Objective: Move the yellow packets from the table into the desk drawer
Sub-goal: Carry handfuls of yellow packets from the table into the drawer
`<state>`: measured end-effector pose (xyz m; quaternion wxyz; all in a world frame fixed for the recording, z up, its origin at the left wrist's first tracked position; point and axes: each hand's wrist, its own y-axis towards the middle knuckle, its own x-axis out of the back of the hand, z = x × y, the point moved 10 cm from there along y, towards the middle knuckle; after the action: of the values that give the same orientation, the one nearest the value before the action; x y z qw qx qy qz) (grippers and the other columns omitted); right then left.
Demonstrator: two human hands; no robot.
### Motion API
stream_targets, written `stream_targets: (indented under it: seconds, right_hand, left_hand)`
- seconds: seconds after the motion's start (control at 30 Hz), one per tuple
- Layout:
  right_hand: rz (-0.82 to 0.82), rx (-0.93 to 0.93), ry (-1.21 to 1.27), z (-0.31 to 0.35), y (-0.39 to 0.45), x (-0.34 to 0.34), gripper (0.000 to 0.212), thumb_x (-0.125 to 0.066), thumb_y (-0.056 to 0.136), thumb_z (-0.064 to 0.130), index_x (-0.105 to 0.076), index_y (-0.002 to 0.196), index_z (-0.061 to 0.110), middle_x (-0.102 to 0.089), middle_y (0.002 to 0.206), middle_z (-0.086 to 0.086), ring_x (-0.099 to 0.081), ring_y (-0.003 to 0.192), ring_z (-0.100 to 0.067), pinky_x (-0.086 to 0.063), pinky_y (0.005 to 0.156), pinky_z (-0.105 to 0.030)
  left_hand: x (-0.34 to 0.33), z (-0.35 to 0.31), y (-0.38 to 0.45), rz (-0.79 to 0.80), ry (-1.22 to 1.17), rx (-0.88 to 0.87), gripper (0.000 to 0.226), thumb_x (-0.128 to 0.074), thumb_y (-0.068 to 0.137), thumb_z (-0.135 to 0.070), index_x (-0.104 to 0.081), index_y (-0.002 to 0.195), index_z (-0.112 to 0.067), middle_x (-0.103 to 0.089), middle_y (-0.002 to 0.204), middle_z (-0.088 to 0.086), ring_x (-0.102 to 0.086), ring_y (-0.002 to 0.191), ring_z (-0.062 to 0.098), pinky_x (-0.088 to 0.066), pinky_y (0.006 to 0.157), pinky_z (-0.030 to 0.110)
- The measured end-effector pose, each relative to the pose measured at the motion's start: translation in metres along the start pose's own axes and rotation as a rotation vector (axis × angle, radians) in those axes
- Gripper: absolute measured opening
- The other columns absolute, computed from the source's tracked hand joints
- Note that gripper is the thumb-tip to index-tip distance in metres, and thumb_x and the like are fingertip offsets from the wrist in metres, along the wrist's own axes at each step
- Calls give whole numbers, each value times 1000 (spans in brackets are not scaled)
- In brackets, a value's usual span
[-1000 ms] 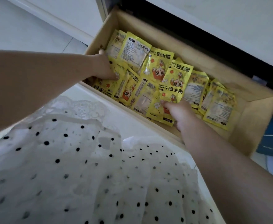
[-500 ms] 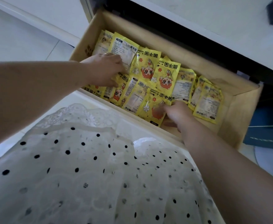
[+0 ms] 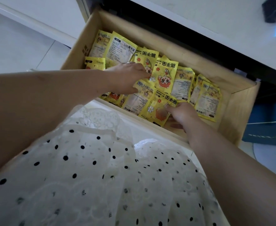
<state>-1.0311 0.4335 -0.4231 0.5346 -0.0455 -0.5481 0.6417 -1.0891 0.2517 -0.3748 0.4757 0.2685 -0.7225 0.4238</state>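
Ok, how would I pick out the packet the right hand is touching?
Find the open wooden drawer full of yellow packets. Near its front wall, the right hand rests on one packet. It lies face up, showing a white flower and an orange cartoon figure, while its nearest neighbours show printed text backs.

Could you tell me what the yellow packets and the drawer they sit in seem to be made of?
Yellow packets: probably glossy printed plastic or foil film; they crinkle, catch light and have flat sealed edges. Drawer: pale wood or wood-look board, matte, with a faint grain; which one cannot be told from here.
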Motion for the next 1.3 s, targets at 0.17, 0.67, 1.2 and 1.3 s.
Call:
stream_targets:
  seconds: [0.17, 0.67, 1.2, 1.3]
  right_hand:
    - [-25, -30, 4, -4, -3, 7, 33, -61, 88, 40, -59, 89, 7, -68, 98, -15, -68, 88, -33, -58, 80, -51]
    - [-110, 247, -309, 75, -88, 63, 36, -58, 91, 38, -56, 124, 23, -63, 121, 5, -55, 88, -13, -37, 63, -23]
    - [225, 487, -283, 204, -404, 77, 36, -62, 89, 32, -58, 123, 22, -61, 124, 6, -58, 114, -12, -44, 97, -29]
    - [300, 526, -283, 209, -460, 72, 38, -64, 88, 30, -58, 123, 19, -61, 125, 3, -58, 114, -14, -45, 98, -30]
  left_hand:
    - [-15, -13, -4, 49, -123, -11, 74, -65, 85, -30, -25, 147, -29, -33, 153, -2, -34, 139, 20, -30, 111, 43]
    - [74, 37, -101, -367, -1122, 604, 33, -65, 86, -15, -58, 118, -22, -64, 106, -7, -64, 91, 8, -52, 74, 17]
    - [213, -71, -425, -524, -1599, 1147, 32, -68, 84, -20, -60, 115, -23, -68, 109, -2, -62, 91, 8, -50, 88, 32]
    - [233, -100, -484, -596, -1632, 1198, 34, -68, 84, -20, -59, 117, -22, -68, 109, -2, -63, 90, 3, -51, 86, 28]
